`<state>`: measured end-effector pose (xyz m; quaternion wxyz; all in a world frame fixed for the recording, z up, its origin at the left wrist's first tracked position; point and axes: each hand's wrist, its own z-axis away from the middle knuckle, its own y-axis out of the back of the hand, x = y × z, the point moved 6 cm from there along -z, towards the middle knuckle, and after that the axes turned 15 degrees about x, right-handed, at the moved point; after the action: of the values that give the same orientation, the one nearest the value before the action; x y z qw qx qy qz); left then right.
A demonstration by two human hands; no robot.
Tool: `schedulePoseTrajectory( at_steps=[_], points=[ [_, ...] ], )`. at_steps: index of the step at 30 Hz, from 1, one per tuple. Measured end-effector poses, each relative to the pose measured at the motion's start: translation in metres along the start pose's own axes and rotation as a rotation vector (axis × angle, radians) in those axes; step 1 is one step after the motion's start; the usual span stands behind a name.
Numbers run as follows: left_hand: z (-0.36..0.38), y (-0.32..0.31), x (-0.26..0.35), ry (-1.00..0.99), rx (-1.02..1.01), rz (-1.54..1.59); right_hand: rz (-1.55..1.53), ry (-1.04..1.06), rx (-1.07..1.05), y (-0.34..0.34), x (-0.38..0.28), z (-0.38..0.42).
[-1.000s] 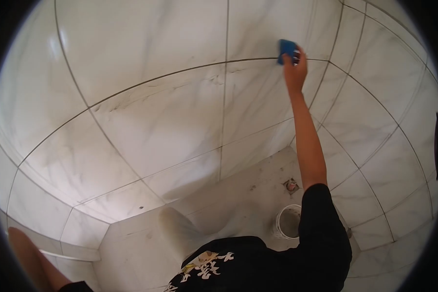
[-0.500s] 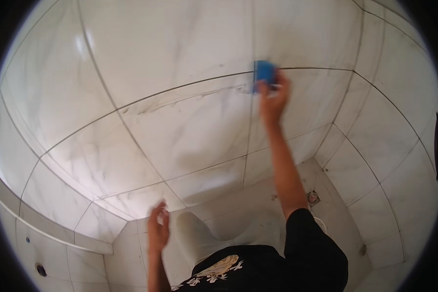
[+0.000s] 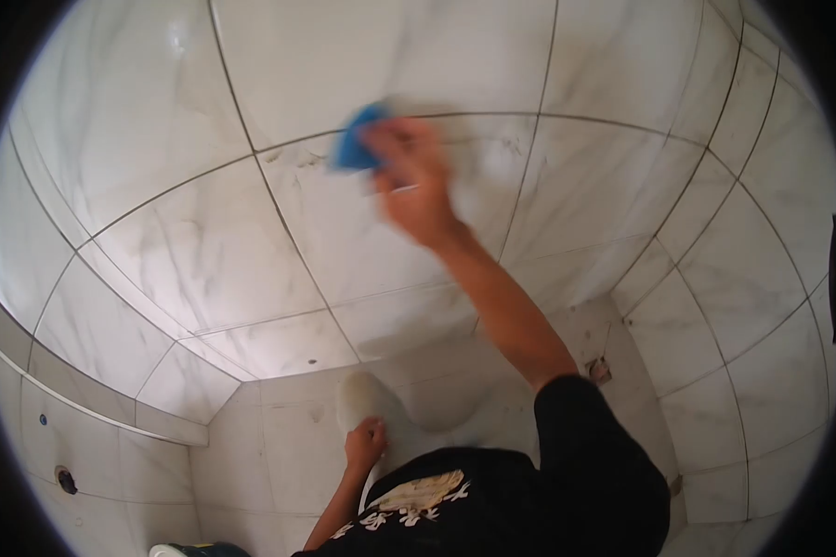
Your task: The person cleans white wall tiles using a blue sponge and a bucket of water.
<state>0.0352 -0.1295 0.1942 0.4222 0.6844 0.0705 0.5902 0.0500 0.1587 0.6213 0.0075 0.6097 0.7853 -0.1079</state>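
Note:
My right hand (image 3: 413,176) is closed on a blue pad or scraper (image 3: 355,141), blurred by motion, which is against the marbled wall tile near a dark horizontal grout line. Small smears of residue (image 3: 293,160) show on the tile left of it, just under the line. Low in the view, my left hand (image 3: 366,444) rests by my light-coloured trouser leg (image 3: 367,404), its fingers curled; whether it holds anything is hidden.
White tiled walls curve round on both sides. A square floor drain opening (image 3: 598,370) lies at the right. At the lower left are a ledge (image 3: 172,422), a round hole (image 3: 66,480) and a dark shoe-like object (image 3: 200,550).
My right hand has moved left along the grout line with the blue tool, and most of the long smear there is gone. My left hand has lowered to my leg and curled its fingers.

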Motion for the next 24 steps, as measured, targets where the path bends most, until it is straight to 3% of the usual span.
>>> schedulePoseTrajectory(
  at_steps=[2,3,4,5,7,8,10,12,14,15,16,17,18,19,20,22,23,24],
  points=[
    [-0.001,-0.006,-0.019,0.087,-0.023,0.101,-0.003,-0.234,0.429,0.074,0.052,-0.028],
    [-0.001,-0.008,-0.021,0.098,-0.013,0.112,0.602,-0.015,0.445,0.112,0.066,-0.043],
    [0.002,-0.003,-0.019,0.019,0.061,0.084,0.651,-0.209,0.592,0.142,0.093,-0.044],
    [0.006,0.001,-0.016,-0.060,0.132,0.054,0.500,-0.401,0.617,0.142,0.106,-0.047],
    [0.002,-0.005,-0.024,-0.041,0.103,0.060,0.533,-0.139,0.556,0.080,0.098,-0.030],
    [-0.003,-0.010,-0.026,-0.034,0.076,0.062,0.406,0.039,0.502,0.038,0.074,-0.022],
    [-0.017,-0.017,-0.026,-0.027,0.057,0.068,0.169,0.109,0.131,-0.038,0.027,0.005],
    [-0.013,-0.010,-0.020,-0.014,0.022,0.055,-0.302,0.048,-0.284,-0.060,-0.022,0.019],
    [-0.019,-0.007,-0.009,0.121,-0.037,0.130,-0.117,0.252,-0.145,-0.016,-0.008,0.009],
    [-0.021,-0.010,-0.013,0.134,-0.005,0.161,-0.121,-0.027,0.097,0.021,0.035,0.016],
    [-0.018,-0.012,-0.022,0.112,0.043,0.171,0.366,0.131,0.227,0.065,0.039,-0.011],
    [-0.013,-0.012,-0.031,0.097,0.081,0.171,0.296,-0.203,0.432,0.105,0.079,-0.017],
    [-0.012,-0.013,-0.038,0.127,0.097,0.187,0.395,-0.313,0.568,0.153,0.126,-0.020],
    [-0.012,-0.010,-0.037,0.001,0.129,0.160,0.600,-0.382,0.648,0.183,0.149,-0.024],
    [-0.011,-0.009,-0.035,-0.127,0.160,0.130,0.466,-0.485,0.738,0.174,0.135,-0.027],
    [-0.013,-0.014,-0.038,-0.095,0.158,0.151,0.788,-0.174,0.648,0.115,0.124,-0.012],
    [-0.016,-0.014,-0.036,-0.094,0.143,0.159,0.674,-0.165,0.605,0.069,0.098,-0.005],
    [-0.019,-0.006,-0.025,-0.091,0.154,0.156,0.569,-0.027,0.557,0.027,0.074,0.006]
  ],
)
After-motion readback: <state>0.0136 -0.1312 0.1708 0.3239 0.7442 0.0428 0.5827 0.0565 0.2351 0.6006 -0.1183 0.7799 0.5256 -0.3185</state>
